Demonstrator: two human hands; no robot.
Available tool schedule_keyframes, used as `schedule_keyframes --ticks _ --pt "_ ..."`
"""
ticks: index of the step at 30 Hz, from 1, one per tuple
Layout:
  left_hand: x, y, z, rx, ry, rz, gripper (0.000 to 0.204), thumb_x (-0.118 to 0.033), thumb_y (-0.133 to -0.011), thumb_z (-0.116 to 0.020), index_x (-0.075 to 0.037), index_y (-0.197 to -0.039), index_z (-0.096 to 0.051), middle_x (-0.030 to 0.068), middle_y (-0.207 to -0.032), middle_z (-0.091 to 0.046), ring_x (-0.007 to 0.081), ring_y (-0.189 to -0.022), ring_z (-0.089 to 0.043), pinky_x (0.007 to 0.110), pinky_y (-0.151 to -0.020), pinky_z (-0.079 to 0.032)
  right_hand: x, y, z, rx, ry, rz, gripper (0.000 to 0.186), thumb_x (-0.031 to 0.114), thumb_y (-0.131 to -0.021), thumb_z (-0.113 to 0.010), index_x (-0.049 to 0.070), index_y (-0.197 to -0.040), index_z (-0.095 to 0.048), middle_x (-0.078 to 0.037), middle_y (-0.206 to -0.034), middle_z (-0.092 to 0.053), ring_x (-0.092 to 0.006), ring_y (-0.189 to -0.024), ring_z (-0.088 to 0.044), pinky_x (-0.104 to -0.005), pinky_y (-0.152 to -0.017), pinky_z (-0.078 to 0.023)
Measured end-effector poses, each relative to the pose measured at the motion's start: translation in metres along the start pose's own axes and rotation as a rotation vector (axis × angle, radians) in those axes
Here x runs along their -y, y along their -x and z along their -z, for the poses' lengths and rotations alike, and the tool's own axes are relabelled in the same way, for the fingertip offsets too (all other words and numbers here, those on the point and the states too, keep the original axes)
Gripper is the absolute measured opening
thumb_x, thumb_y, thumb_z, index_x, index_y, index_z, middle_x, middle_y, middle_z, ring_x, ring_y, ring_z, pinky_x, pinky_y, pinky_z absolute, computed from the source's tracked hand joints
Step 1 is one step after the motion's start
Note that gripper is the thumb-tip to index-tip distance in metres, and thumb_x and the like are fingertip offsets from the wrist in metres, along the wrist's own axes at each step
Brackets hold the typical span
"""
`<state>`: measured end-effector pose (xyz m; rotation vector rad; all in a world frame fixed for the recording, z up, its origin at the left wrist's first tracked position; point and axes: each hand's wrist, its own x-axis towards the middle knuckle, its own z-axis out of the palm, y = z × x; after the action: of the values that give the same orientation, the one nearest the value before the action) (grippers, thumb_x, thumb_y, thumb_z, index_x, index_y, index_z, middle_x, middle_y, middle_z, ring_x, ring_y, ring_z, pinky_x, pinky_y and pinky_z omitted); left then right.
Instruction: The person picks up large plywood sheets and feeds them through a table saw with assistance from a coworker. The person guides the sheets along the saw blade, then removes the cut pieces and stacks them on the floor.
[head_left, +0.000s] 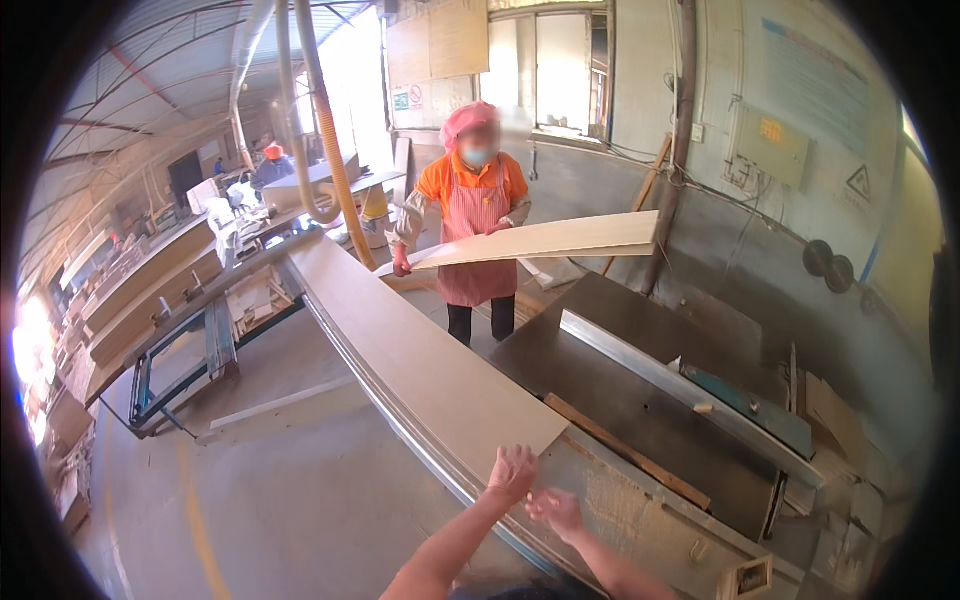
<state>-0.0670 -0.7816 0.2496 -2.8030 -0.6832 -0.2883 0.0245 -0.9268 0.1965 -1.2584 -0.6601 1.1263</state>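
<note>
A long pale wooden board (420,350) lies along the metal sliding table (400,420) of a saw bench, running away from me to the far left. At its near end my left hand (512,473) rests on the board's corner, its fingers stretched forward over the surface. Just right of it and a little closer to me is my right hand (557,512), beside the board's end with fingers bent and slightly blurred; whether it holds anything is unclear. Across the bench, a co-worker in a pink cap and apron (480,245) holds another long pale board (570,236) in both hands.
A dark machine table (570,335) with a metal fence (680,385) stands to the right. A wooden strip (630,450) lies along its near edge. Stacked boards (160,270) and a blue-green frame (185,360) are at left. A yellow hose (335,150) hangs behind.
</note>
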Motion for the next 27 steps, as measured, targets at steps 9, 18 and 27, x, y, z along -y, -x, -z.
schedule_keyframes --ticks 9,18,27 --pt "0.036 0.055 -0.010 -0.058 -0.080 -0.093 0.022 -0.025 -0.088 -0.067 -0.014 -0.107 -0.072 0.0078 -0.123 -0.062 0.0273 -0.135 -0.051 0.064 -0.121 -0.024 0.001 -0.054 -0.046 -0.040 -0.507 -0.181 0.020 0.023 -0.104 -0.061 0.006 -0.113 -0.062 -0.009 -0.108 -0.069 -0.0214 -0.095 -0.070 -0.0366 -0.088 -0.059" --pt "0.084 0.122 0.020 -0.368 0.590 0.137 0.046 -0.022 -0.082 -0.080 -0.006 -0.122 -0.064 0.0160 -0.145 -0.055 0.0365 -0.140 -0.047 0.051 -0.119 -0.035 -0.036 -0.075 -0.076 -0.106 -0.293 -0.262 0.020 0.018 -0.100 -0.067 -0.002 -0.096 -0.069 -0.013 -0.089 -0.072 -0.0240 -0.078 -0.073 -0.0387 -0.074 -0.062" --pt "0.112 0.188 -0.049 -0.586 1.882 1.387 0.033 -0.017 -0.099 -0.071 0.009 -0.119 -0.062 0.0123 -0.109 -0.071 0.0198 -0.093 -0.068 0.034 -0.079 -0.057 -0.027 -0.044 -0.115 0.004 0.407 -0.216 0.028 0.027 -0.098 -0.071 0.000 -0.106 -0.070 -0.014 -0.094 -0.074 -0.0293 -0.082 -0.075 -0.0389 -0.070 -0.061"
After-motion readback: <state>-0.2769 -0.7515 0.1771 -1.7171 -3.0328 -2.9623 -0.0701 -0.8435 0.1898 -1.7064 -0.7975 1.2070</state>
